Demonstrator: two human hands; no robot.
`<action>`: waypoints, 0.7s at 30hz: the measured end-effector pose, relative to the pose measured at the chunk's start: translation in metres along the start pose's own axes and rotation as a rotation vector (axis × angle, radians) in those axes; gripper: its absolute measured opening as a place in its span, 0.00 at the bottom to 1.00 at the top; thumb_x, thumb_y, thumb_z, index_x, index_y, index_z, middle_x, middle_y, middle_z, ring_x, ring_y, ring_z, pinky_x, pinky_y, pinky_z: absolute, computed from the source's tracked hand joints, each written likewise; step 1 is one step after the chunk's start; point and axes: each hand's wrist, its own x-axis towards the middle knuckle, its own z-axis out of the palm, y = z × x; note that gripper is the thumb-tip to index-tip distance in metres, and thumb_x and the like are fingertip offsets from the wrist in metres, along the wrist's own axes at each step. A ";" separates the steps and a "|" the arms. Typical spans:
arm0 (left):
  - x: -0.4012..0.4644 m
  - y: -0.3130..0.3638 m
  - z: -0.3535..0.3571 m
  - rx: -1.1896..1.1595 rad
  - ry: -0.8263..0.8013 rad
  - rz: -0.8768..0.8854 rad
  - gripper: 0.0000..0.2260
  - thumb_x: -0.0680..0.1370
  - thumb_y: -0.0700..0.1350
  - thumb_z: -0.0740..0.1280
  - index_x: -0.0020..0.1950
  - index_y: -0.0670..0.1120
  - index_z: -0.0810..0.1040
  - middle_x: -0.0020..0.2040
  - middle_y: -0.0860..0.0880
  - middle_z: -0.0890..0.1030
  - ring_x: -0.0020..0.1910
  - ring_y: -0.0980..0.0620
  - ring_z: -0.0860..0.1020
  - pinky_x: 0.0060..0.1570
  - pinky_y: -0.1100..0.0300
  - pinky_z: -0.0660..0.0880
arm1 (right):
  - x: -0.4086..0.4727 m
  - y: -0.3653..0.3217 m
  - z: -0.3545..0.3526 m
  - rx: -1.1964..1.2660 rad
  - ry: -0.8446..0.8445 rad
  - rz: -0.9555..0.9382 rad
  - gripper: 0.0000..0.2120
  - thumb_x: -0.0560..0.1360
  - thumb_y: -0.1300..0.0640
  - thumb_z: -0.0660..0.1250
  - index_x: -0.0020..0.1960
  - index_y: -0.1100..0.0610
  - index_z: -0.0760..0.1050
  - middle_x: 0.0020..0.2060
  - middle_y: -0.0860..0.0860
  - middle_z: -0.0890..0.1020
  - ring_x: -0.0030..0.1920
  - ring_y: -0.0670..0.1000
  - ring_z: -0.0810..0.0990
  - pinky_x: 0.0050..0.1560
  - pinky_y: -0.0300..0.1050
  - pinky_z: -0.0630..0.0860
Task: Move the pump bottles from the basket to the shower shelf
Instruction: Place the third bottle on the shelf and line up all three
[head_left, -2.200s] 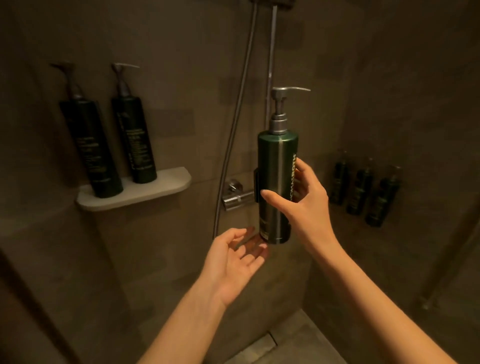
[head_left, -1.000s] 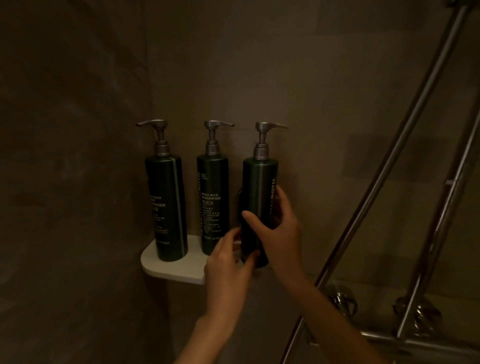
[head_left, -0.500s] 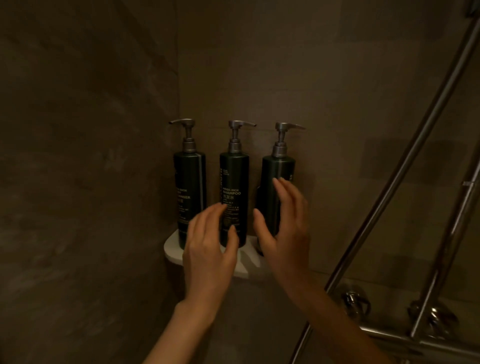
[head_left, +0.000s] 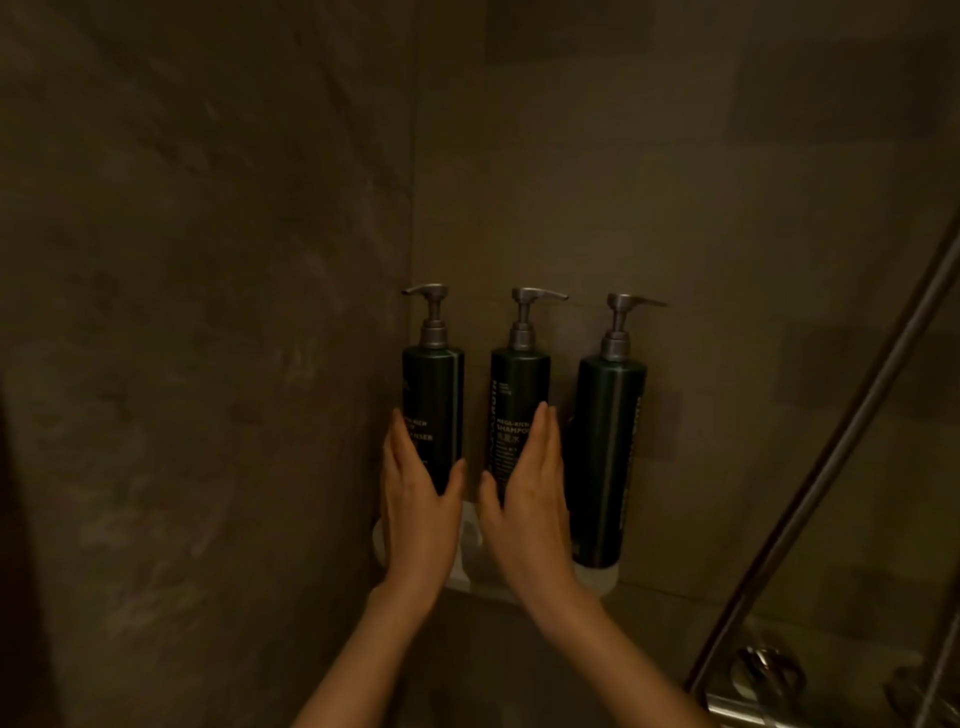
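Standing upright in a row on the pale shower shelf (head_left: 602, 581), tucked in the corner of the dark tiled wall (head_left: 727, 182), are three dark green pump bottles: left bottle (head_left: 436, 410), middle bottle (head_left: 517, 405), right bottle (head_left: 610, 457). The left hand (head_left: 415, 509), at seven o'clock from centre, cups the left bottle, fingers spread. The right hand (head_left: 530, 499) lies flat against the middle bottle, fingers straight, gripping nothing.

White corner shelf (head_left: 602, 578), three dark green pump bottles (head_left: 608, 457) upright on it

Bare forearms, no sleeves, jewellery-free
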 end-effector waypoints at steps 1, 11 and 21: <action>0.003 -0.002 0.000 -0.023 -0.002 -0.012 0.37 0.76 0.45 0.67 0.77 0.50 0.46 0.76 0.48 0.58 0.73 0.54 0.59 0.71 0.56 0.59 | 0.002 0.000 0.002 0.007 0.006 0.024 0.39 0.79 0.55 0.59 0.75 0.54 0.32 0.77 0.51 0.41 0.77 0.49 0.43 0.76 0.46 0.48; 0.008 -0.013 -0.007 -0.122 0.009 -0.048 0.32 0.77 0.47 0.64 0.76 0.52 0.49 0.72 0.49 0.66 0.68 0.53 0.67 0.63 0.58 0.65 | 0.013 -0.002 0.013 0.108 0.009 0.107 0.39 0.76 0.53 0.65 0.77 0.55 0.42 0.73 0.52 0.59 0.73 0.50 0.59 0.69 0.41 0.59; 0.020 -0.021 -0.015 -0.095 -0.068 0.004 0.32 0.78 0.47 0.63 0.77 0.51 0.49 0.74 0.50 0.63 0.70 0.54 0.65 0.66 0.59 0.64 | 0.022 0.001 0.018 0.322 -0.082 0.235 0.26 0.72 0.54 0.70 0.67 0.54 0.63 0.58 0.50 0.75 0.54 0.46 0.75 0.49 0.39 0.75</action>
